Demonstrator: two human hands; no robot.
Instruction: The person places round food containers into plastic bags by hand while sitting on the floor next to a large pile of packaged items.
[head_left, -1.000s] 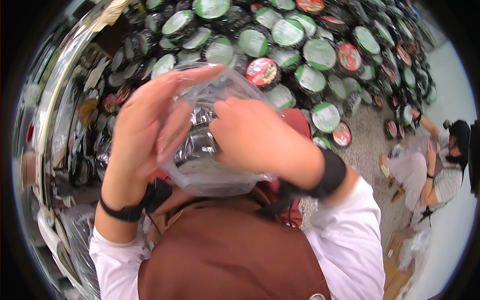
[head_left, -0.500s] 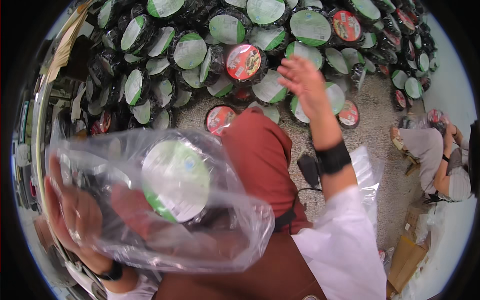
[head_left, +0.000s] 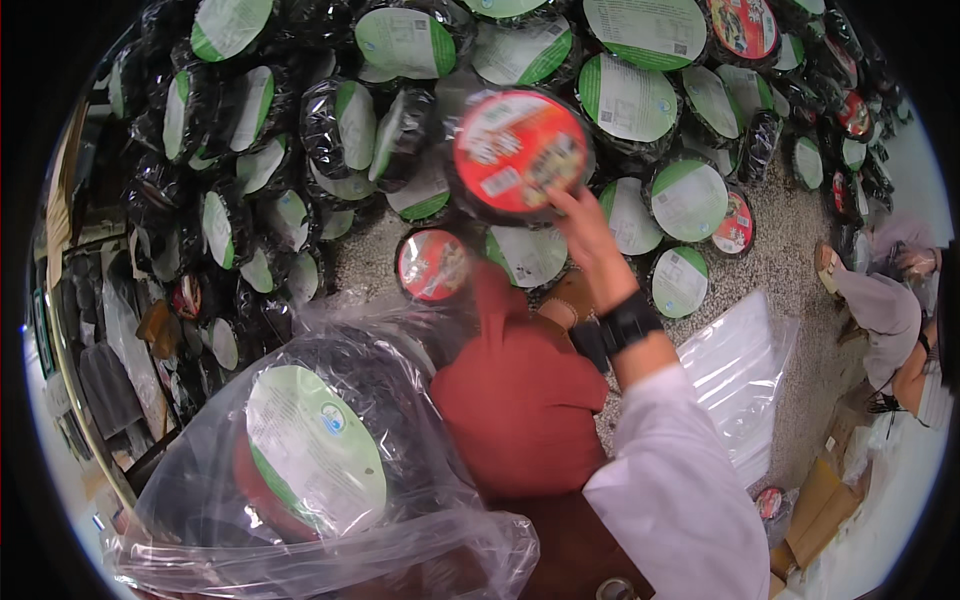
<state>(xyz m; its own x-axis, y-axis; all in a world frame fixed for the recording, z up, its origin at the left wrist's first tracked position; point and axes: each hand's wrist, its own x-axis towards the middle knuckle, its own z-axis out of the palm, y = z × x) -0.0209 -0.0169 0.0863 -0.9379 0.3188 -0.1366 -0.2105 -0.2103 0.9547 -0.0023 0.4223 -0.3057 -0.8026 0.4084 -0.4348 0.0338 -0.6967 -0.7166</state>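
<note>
My right hand is closed on the near edge of a round instant-food bowl with a red printed lid and black sides, wrapped in clear film. The bowl is above the pile, lid toward me. At the lower left, over my lap, a large clear plastic bag holds a similar bowl, whose white and green label faces up. My left hand does not show; the bag or the picture's edge hides it. Another red-lidded bowl lies on the floor beyond my knee.
A big heap of wrapped bowls, mostly white and green label up, fills the far side. Flat clear bags lie on the speckled floor at my right. Further right sits another person, with cardboard nearby. A metal-edged rack stands left.
My right hand has closed on a red-lidded bowl at the heap. My left hand has gone out of sight, and the bag with its bowl has sunk lower and to the left.
</note>
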